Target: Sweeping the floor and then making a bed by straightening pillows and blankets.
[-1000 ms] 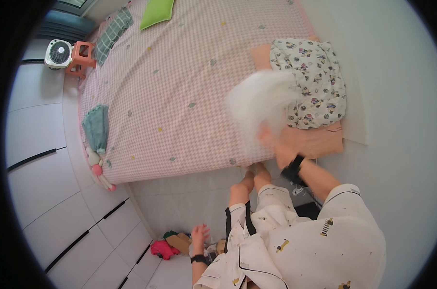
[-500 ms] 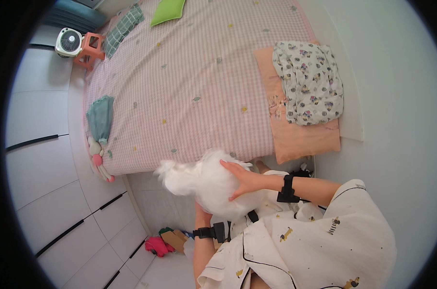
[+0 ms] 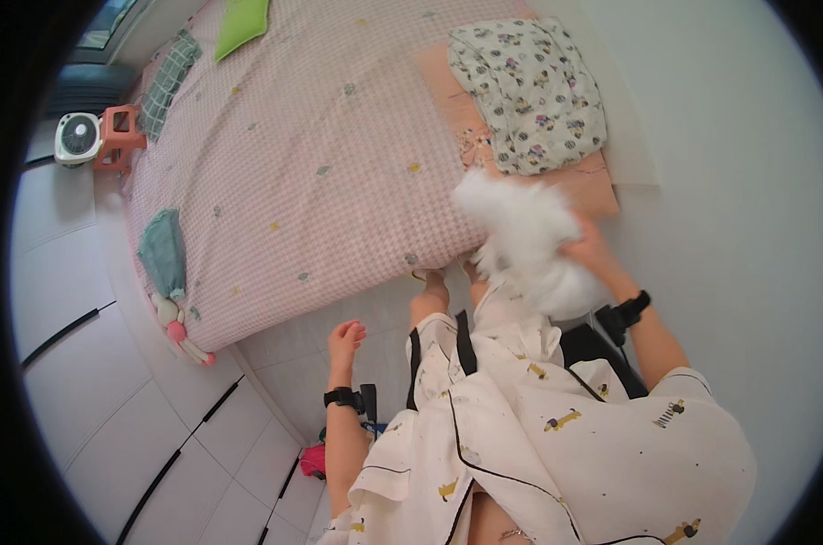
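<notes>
A fluffy white pet [image 3: 529,232] with long fur is over my right leg, beside the bed's near right corner. It is blurred, and I cannot tell whether it is a dog or a cat. My right hand [image 3: 590,247] grips its right side, the fingers smeared and partly sunk in the fur. Away from it, my left hand [image 3: 346,343] is raised over the floor left of my legs. The left fingers are loosely bent with nothing in them. Each wrist wears a black strap with a small black box.
The bed [image 3: 320,200] has a pink checked cover. On its right lie an orange pillow [image 3: 597,186] and a patterned folded cloth [image 3: 534,100]. White cabinets [image 3: 112,427] line the left side. A fan [image 3: 78,138] and an orange stool [image 3: 119,136] stand far left, and a stuffed toy [image 3: 173,329] lies at the bed's edge.
The pet has moved right and farther from me, with my right hand still on it. My left hand has come off it and moved left. The whole view has also shifted.
</notes>
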